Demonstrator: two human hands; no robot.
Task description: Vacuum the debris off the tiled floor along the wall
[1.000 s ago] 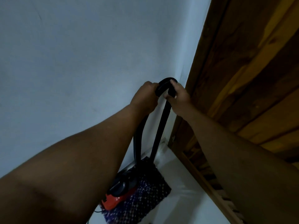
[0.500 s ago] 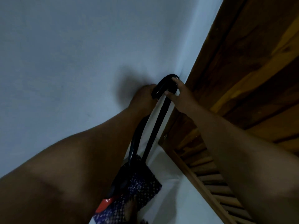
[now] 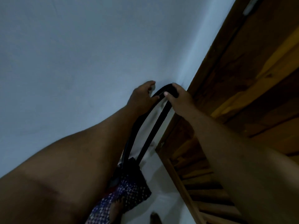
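Dim light here, and both bare arms reach up and away toward a pale blue wall (image 3: 72,62) that fills the whole left side and the far middle. Moving right, the left hand (image 3: 142,97) sits high against that wall, fingers spread and loosely bent, the index finger lifted clear; its thumb side meets the ribbed black hose (image 3: 157,94), though whether it truly grips the hose there, I cannot tell. The hose arches over in a tight loop at the top, and just right of the loop the right hand (image 3: 179,96) has it, fingers curled over the bend and the thumb pressed on the near side. From that loop two black runs drop down and toward us, side by side, a narrow gap between them, passing between the two forearms. Low down they go behind a dark patterned mat (image 3: 129,193), speckled purple and white, lying on the white tiled floor (image 3: 163,172) near the foot of the wall. A sliver of red shows at the mat's left edge, half hidden by the left arm; too little of it to name. A bare foot (image 3: 115,212) rests on the near end of the mat. Right of the floor strip stands a brown wooden door (image 3: 242,78), with slatted louvres (image 3: 208,188) in its lower part.
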